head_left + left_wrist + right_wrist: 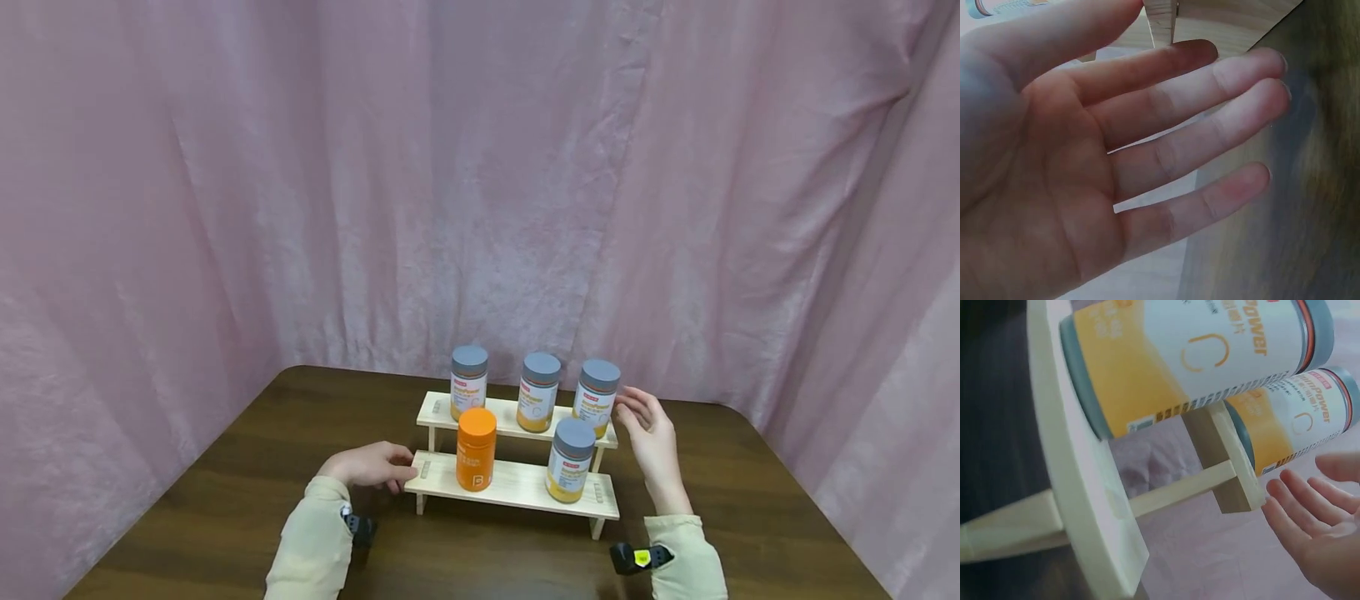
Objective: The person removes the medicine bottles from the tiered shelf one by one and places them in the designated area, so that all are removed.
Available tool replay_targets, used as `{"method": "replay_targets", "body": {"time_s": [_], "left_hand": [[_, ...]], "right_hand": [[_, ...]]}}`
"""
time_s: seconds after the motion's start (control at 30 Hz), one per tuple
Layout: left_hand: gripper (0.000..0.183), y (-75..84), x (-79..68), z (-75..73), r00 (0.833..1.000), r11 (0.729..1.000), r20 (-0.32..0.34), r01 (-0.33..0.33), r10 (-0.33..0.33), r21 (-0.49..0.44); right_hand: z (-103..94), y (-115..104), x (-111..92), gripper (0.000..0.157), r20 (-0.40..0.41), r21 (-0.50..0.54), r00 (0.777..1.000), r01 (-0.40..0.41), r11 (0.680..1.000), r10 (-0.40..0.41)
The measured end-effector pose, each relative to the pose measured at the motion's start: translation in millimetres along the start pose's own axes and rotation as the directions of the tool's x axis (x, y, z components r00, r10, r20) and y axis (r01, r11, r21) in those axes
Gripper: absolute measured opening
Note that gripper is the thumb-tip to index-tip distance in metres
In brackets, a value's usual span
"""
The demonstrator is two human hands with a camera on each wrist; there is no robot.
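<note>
A two-step wooden display stand carries several jars. My left hand (371,465) is at the left end of the lower step (517,485); in the left wrist view its fingers (1172,153) are extended, thumb and index fingertips close to the wood. Beside the right end of the upper step (498,423), my right hand (654,446) has its fingers loosely bent, near a grey-lidded jar (596,398). The right wrist view shows these fingertips by the step's end, with nothing in the palm. An orange jar (476,450) and another grey-lidded jar (571,460) stand on the lower step.
Two more grey-lidded jars stand on the upper step, one at the left (468,383) and one in the middle (537,392). The stand rests on a dark wooden table (247,467). Pink curtains (480,183) hang behind and around it.
</note>
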State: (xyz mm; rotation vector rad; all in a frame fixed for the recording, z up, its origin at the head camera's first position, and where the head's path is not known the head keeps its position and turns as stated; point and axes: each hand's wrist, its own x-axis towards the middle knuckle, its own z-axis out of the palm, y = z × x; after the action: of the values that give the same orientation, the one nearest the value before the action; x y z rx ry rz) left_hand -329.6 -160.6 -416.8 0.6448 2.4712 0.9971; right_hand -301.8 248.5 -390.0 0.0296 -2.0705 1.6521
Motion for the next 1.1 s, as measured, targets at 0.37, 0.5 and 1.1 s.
{"method": "replay_targets", "body": {"time_s": [0.37,0.5,1.1], "left_hand": [[0.053,-6.0,7.1,-1.1,0.998,0.988,-0.055,-0.036,0.028,-0.147],[0.052,-12.6,10.8,-0.4,0.997,0.976,-0.045,-0.069,0.061,-0.205],[0.052,-20.9,15.5,3.5,0.996,0.955,-0.060,-0.075,0.060,-0.285]], "right_hand": [[-1.8,-4,2,0.048,0.145,0.229,0.989,-0.055,0.972,0.022],[-2.4,-5,1,0.052,0.175,0.194,0.984,-0.074,0.978,0.040],[8.2,-3,-1,0.067,0.220,-0.044,0.973,-0.063,0.997,0.072]]}}
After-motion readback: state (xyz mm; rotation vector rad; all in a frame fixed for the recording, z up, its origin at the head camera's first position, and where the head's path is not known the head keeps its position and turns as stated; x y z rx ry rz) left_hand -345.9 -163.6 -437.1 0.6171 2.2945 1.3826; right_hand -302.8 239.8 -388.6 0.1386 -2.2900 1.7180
